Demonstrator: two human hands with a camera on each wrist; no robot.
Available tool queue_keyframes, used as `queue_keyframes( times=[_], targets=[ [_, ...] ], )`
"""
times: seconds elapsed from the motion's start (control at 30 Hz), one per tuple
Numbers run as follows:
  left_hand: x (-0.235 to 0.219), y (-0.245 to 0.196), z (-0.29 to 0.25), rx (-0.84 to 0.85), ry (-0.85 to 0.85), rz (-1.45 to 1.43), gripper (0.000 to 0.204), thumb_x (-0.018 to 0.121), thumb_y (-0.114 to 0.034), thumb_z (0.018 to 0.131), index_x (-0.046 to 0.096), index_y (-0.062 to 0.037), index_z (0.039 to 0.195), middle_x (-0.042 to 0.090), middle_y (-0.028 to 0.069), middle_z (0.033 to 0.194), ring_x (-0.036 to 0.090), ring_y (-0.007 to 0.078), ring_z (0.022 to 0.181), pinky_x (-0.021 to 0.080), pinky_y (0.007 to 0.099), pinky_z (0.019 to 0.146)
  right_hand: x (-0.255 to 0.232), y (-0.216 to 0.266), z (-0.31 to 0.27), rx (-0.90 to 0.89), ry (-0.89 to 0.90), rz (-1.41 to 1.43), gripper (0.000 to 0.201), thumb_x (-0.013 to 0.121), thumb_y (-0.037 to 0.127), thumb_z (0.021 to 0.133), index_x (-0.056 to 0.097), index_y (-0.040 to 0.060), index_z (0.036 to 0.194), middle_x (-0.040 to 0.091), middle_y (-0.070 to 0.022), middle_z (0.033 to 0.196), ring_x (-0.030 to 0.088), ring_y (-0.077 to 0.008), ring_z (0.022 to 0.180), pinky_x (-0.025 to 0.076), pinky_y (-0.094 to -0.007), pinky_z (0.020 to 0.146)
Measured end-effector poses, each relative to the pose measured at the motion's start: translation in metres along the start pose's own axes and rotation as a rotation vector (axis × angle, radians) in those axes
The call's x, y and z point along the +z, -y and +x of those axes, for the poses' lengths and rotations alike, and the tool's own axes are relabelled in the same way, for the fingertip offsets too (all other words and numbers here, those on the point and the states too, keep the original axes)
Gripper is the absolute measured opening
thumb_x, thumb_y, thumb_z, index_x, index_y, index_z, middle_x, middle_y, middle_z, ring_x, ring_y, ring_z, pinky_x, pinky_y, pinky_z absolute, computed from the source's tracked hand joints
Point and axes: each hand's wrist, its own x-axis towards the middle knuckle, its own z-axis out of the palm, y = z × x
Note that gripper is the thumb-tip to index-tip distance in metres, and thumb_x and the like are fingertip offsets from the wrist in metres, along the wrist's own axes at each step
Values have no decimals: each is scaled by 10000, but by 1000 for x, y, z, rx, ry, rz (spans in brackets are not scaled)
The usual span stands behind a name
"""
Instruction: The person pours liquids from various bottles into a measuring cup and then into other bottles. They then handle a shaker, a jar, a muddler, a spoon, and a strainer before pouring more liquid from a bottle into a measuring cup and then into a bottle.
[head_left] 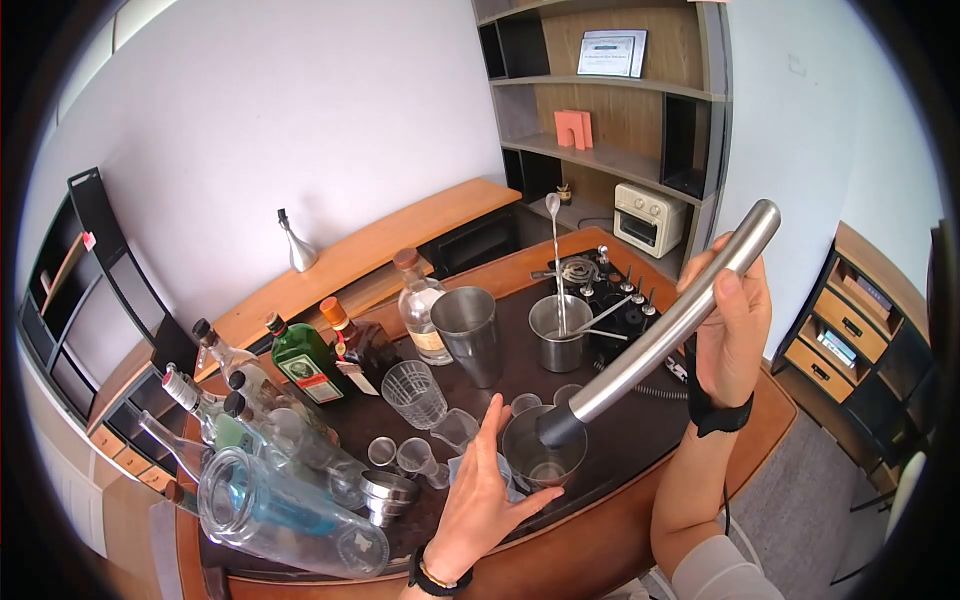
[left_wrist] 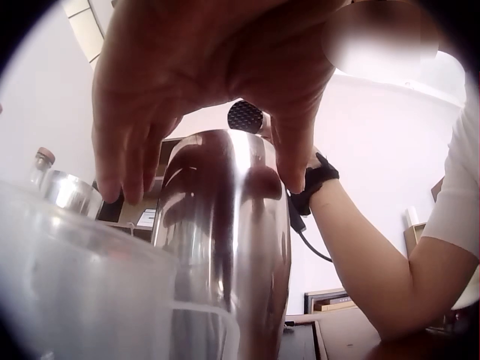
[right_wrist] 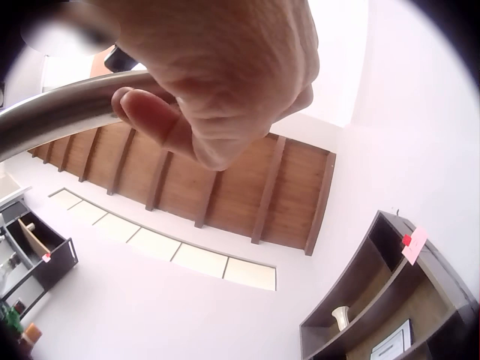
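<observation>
My right hand [head_left: 735, 335] grips a stainless steel muddler [head_left: 650, 350] by its upper part, tilted with its dark end down to the left. That textured end hangs over the mouth of a metal shaker tin [head_left: 515, 455], above the rim in the left wrist view. Beside the tin is my left hand [head_left: 470, 510], thumb and fingers spread on either side of it. In the left wrist view the thumb is close to the wall of the tin, while the straight fingers stand off from it. A clear plastic jug [left_wrist: 82, 277] partly covers that view.
Several bottles, including a green bottle [head_left: 300, 362], crowd the table's left. A large clear vessel [head_left: 290, 515] lies tilted in front. A larger tin [head_left: 467, 335], a ribbed glass [head_left: 413, 393] and a tin [head_left: 557, 350] with a bar spoon [head_left: 556, 250] stand behind my hands.
</observation>
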Motion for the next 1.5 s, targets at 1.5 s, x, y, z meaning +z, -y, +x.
queue_keyframes(
  times=[1.5],
  targets=[
    [-7,-9,0,154,267,-113,1206,893,-174,712,61,-25,1572,485,232,1432,561,402,1232,491,441,1004,46,3,-40,-35,939,-391,222,812,238,678,699,132,837,670,-28,728,598,-254,576,424,-340,506]
  ],
)
